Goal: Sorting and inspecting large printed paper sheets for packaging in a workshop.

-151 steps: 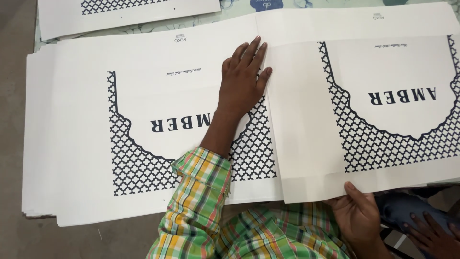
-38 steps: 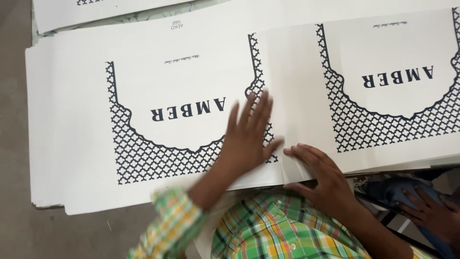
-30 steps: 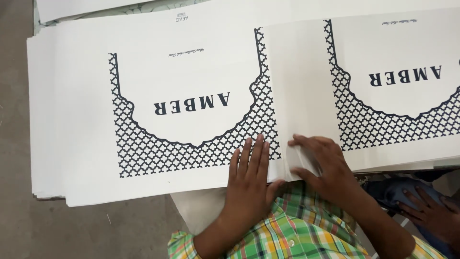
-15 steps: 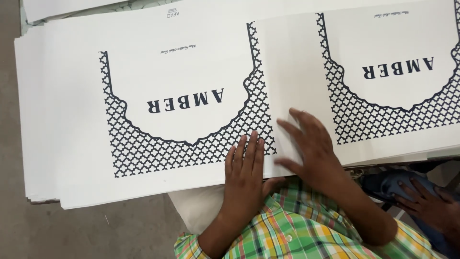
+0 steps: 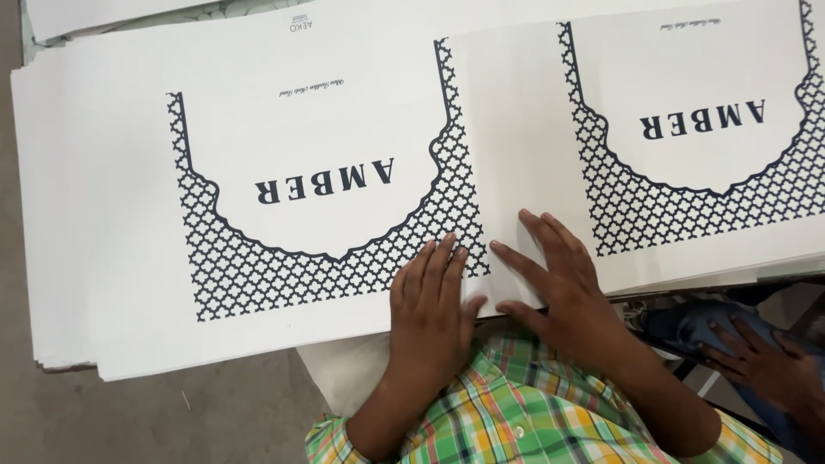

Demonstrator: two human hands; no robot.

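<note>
Grey floor [image 5: 172, 421] bears printed sheets [image 5: 258, 172]; left hand [image 5: 430, 301], right hand [image 5: 559, 275] pressing flat, released.

Grey floor [image 5: 129, 421] bears stacked white printed sheets [image 5: 103, 258].

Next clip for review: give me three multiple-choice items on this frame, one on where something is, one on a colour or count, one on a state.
1. Where does the left hand rest?
A. on the lattice band of the left sheet
B. on the floor
C. on the blue cloth

2. What colour is the lattice pattern?
A. red
B. dark navy on white
C. green

3. How is the right hand posed?
A. clenched in a fist
B. fingers spread flat on the right sheet
C. raised off the paper

Answers: 1 A, its fingertips lie on the pattern's lower right corner; 2 B, the print is dark on white paper; 3 B, its fingers fan out on the sheet's white margin.
</note>
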